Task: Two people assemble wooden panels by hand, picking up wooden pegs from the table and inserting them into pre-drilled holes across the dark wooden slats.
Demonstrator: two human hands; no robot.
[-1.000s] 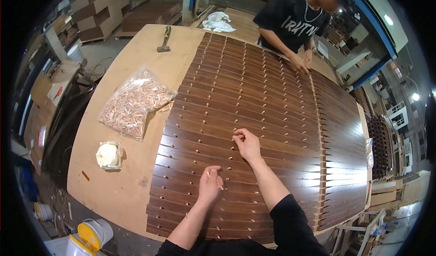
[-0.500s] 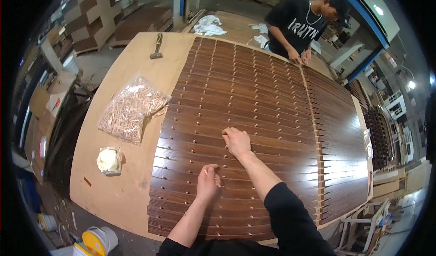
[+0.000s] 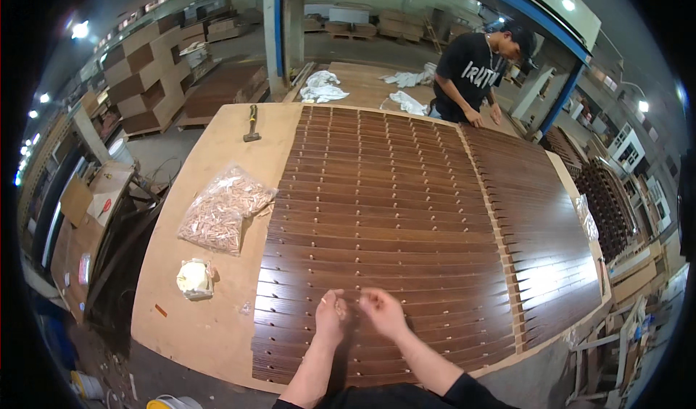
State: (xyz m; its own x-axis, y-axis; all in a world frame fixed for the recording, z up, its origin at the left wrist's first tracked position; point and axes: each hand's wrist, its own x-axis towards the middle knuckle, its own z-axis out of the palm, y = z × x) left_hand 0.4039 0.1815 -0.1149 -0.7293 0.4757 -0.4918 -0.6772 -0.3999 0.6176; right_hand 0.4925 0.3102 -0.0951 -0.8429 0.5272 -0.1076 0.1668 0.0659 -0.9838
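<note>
Small wooden dowels are being set into the holes of the dark slats [image 3: 391,228], which are laid in rows on the counter [image 3: 210,322]. The left hand [image 3: 330,315] and right hand [image 3: 382,312] are pinched narrow over a near slat; whether a dowel is held cannot be told. Next, careful aiming at a hole is probably needed.

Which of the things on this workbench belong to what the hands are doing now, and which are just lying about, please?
In use:
- left hand and right hand, close together over the slats
- dark brown wooden slats with rows of small holes
- clear bag of wooden dowels, probably

Lying about:
- hammer
- white rags
- small pale tub
</note>
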